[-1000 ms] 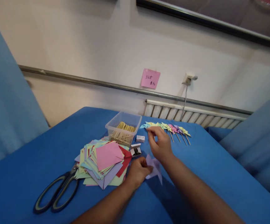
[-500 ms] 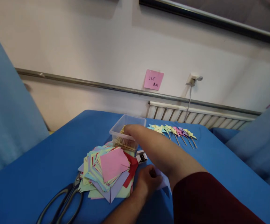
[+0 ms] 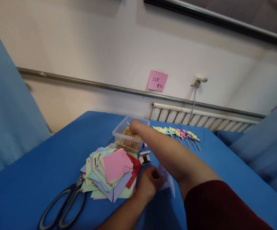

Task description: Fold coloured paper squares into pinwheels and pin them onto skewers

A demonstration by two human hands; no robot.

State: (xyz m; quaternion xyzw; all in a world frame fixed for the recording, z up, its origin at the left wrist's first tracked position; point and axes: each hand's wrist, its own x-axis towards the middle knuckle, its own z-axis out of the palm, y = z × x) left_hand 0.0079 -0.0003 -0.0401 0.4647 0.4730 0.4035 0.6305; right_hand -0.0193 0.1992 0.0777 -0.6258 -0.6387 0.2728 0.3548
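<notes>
My right hand (image 3: 135, 126) reaches across into a clear plastic box (image 3: 120, 130) of thin wooden sticks (image 3: 128, 140), its fingers pinched together at the sticks; one stick tip shows above the fingers. My left hand (image 3: 148, 186) rests closed on the blue table, gripping a folded lilac paper piece (image 3: 167, 180), partly hidden by my right forearm. A pile of coloured paper squares (image 3: 111, 171), pink on top, lies just left of my left hand.
Large black scissors (image 3: 64, 206) lie at the front left. A small white box (image 3: 145, 157) sits by the plastic box. A row of finished paper pinwheels on sticks (image 3: 176, 133) lies at the back. A pink note (image 3: 157, 80) is stuck on the wall.
My right hand has swung left from near the pinwheel row into the stick box, and its fingers have closed among the sticks. My left hand has kept its hold on the lilac paper.
</notes>
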